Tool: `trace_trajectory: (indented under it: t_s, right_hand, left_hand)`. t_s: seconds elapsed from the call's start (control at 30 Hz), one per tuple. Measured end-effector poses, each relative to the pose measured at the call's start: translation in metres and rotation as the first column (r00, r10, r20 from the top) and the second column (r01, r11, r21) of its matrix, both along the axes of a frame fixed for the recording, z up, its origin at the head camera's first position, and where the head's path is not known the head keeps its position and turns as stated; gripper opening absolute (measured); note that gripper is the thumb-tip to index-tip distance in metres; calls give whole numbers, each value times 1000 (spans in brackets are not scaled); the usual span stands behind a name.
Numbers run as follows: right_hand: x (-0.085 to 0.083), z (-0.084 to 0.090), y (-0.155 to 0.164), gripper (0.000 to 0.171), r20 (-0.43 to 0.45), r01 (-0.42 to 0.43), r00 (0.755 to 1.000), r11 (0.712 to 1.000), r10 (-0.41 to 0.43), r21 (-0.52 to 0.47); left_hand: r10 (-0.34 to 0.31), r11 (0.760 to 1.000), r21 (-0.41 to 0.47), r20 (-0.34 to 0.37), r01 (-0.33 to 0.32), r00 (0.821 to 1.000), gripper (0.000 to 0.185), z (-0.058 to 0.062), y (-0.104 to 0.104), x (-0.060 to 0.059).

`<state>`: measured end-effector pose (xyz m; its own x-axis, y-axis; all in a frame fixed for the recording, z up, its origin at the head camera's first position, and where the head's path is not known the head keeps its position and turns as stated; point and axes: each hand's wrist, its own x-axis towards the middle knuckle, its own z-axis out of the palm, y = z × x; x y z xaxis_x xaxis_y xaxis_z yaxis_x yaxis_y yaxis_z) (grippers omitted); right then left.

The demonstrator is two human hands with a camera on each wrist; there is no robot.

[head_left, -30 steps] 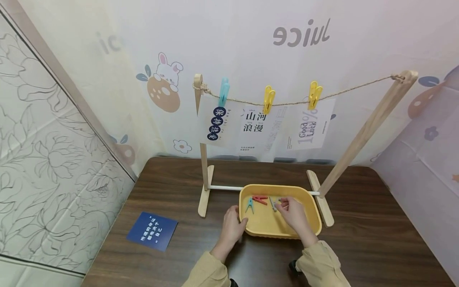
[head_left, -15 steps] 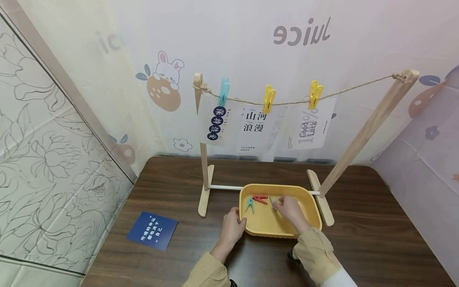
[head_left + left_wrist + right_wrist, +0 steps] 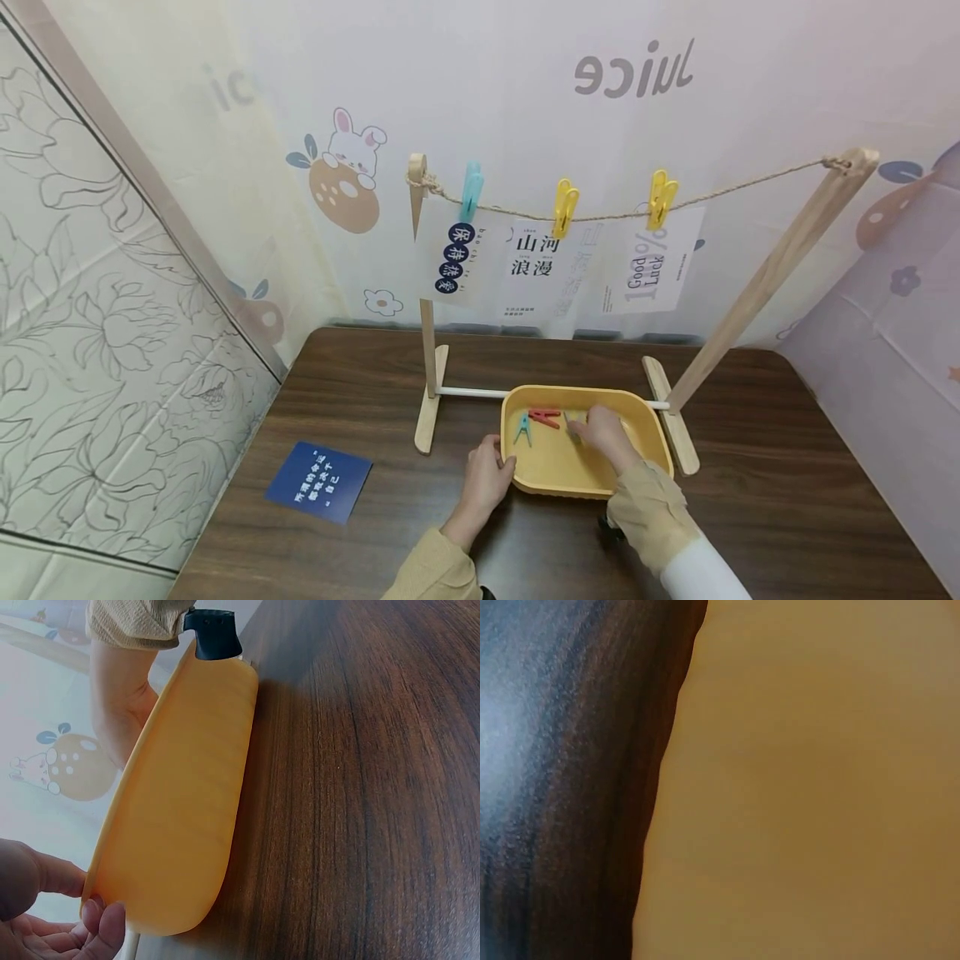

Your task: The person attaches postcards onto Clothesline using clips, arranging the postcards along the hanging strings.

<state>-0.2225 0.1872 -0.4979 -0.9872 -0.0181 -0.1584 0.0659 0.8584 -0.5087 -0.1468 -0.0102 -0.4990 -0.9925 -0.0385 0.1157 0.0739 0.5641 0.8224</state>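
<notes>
My left hand [image 3: 485, 477] holds the left rim of a yellow plastic basket [image 3: 555, 479]; in the left wrist view the thumb and fingers [image 3: 112, 930] pinch the rim from both sides. My right hand [image 3: 606, 435] is inside the basket, fingers curled at a grey clothespin [image 3: 568, 418] that it partly covers. Beside that clothespin lie a red clothespin [image 3: 544, 417] and a teal clothespin [image 3: 522, 429]. The right wrist view shows only the basket's yellow wall [image 3: 802, 787] close up, with no fingers visible.
Behind the basket a wooden stand [image 3: 765, 283] carries a twine line [image 3: 517, 215]. Cards hang there under a blue clothespin [image 3: 471, 192] and two yellow clothespins, one at the middle [image 3: 566, 208]. A blue card [image 3: 318, 483] lies on the dark table [image 3: 390, 550] at left.
My right hand has moved slightly left and down onto the grey clothespin, hiding more of it, and its forearm has come further over the table. The left hand stays on the rim.
</notes>
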Motion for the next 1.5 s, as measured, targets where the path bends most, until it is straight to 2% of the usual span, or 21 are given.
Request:
trace_trajectory:
  t_s: [0.23,0.5,0.73,1.03,1.5]
  right_hand:
    - [-6,0,-3,47,7,-4,1000,998,4,68]
    - [-14,-2,-7,42,58,47,997,999,-48,23]
    - [-15,-5,-9,47,2,49,999,999,-49,13]
    - [-13,-3,-15,44,52,154,987,988,-154,0]
    - [-14,-4,-14,45,5,151,988,988,-151,10]
  left_hand:
    - [-4,1000,24,13,4,1000,30,0,0,1]
    - [2,1000,25,20,-2,1000,31,0,1,1]
    - [7,1000,30,35,-9,999,31,2,1,1]
    - [3,999,43,38,-5,999,31,0,1,1]
    - [2,999,53,31,-3,1000,31,1,2,0]
